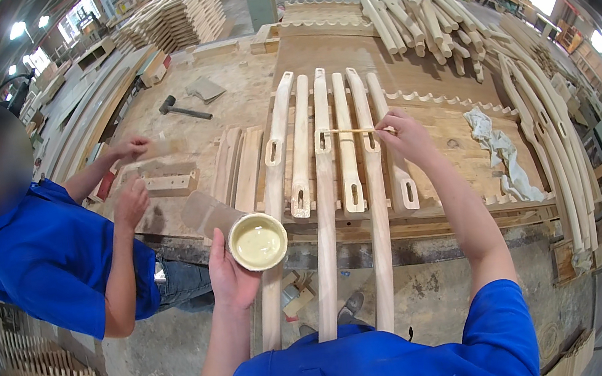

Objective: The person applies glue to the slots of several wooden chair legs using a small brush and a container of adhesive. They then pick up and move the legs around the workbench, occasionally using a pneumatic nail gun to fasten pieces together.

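My left hand (232, 276) is wrapped round a round cup (259, 241) of pale yellow liquid, to the left of a row of long wooden bars (325, 219). The bars lie side by side, some reaching over the bench edge toward me, with oblong slots cut in them. Above the row, my right hand (406, 133) pinches a thin stick (351, 131). The stick points left across the bars, its far tip at the slot of a middle bar (321, 120). Whether the tip is inside the slot I cannot tell.
At the left a co-worker in blue (57, 257) works over a drilled wooden block (171, 184). A mallet (184, 109) lies on the workbench (145, 121). Farther off is a heap of wooden bars (423, 13). To the right lie a white cloth (500, 152) and curved wooden pieces (562, 159).
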A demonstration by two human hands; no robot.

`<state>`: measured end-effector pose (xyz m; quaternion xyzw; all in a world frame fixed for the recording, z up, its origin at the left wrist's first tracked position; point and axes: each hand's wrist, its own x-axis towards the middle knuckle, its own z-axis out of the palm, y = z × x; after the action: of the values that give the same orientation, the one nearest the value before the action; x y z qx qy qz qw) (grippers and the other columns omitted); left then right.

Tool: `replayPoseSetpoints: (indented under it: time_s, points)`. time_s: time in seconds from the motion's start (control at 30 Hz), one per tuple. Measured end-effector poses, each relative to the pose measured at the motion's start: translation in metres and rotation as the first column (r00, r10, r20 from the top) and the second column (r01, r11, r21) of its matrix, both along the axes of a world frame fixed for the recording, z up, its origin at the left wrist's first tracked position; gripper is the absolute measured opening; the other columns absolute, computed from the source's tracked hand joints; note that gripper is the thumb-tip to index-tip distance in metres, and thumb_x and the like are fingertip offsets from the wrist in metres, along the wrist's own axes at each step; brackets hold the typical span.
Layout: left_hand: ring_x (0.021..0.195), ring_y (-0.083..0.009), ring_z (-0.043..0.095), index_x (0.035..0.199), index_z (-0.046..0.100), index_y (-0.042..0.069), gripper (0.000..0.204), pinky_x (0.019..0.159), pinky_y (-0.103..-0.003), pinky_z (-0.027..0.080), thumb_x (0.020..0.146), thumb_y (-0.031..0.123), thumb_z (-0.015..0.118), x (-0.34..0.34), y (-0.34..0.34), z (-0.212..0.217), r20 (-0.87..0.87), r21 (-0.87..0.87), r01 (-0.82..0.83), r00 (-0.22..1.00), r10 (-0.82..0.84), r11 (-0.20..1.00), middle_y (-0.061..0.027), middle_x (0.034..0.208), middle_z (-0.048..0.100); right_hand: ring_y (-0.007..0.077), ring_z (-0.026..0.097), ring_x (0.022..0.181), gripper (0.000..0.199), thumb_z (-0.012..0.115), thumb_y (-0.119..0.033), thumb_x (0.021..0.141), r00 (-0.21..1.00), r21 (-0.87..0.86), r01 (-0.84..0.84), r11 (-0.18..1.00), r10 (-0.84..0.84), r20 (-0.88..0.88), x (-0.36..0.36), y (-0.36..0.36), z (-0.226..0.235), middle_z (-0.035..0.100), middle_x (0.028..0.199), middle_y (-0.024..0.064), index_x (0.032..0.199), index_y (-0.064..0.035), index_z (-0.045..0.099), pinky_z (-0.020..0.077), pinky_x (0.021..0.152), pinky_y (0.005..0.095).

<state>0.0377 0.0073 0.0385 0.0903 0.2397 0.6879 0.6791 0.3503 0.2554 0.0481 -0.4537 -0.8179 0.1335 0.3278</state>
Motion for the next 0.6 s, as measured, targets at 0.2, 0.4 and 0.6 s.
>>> replayPoseSetpoints:
  time_s: [0.2,0.4,0.6]
  points:
    - [0.121,-0.0277,0.048,0.128,0.046,-0.001,0.056,0.104,-0.044,0.036,0.099,0.044,0.030,0.001,0.001,0.000,0.044,0.009,0.019,0.999,-0.019,1.000,-0.0146,0.128,0.052,0.0208,0.060,0.081,0.008,0.064,-0.019,0.081,0.995,0.128,-0.012,0.992,-0.001,0.100,-0.012,0.008,-0.005,0.058,0.087,0.0029,0.083,-0.0108,0.064,0.0483,0.069,0.0334]
    - [0.121,-0.0272,0.049,0.127,0.046,-0.001,0.056,0.104,-0.044,0.036,0.098,0.044,0.032,0.000,0.000,-0.003,0.007,0.011,0.000,1.000,0.000,1.000,-0.0143,0.128,0.052,0.0205,0.059,0.075,0.009,0.065,-0.019,0.081,0.999,0.045,0.030,0.999,-0.032,0.038,-0.012,0.008,-0.005,0.057,0.086,0.0025,0.085,-0.0105,0.065,0.0469,0.068,0.0325]
    - [0.120,-0.0266,0.049,0.128,0.046,0.000,0.056,0.104,-0.043,0.037,0.098,0.045,0.032,0.001,0.001,-0.004,0.015,0.008,0.010,1.000,-0.010,1.000,-0.0133,0.128,0.052,0.0212,0.060,0.079,0.010,0.064,-0.021,0.081,0.989,0.009,-0.114,0.993,0.113,0.091,-0.008,0.006,0.000,0.058,0.085,0.0026,0.083,-0.0115,0.064,0.0484,0.069,0.0335]
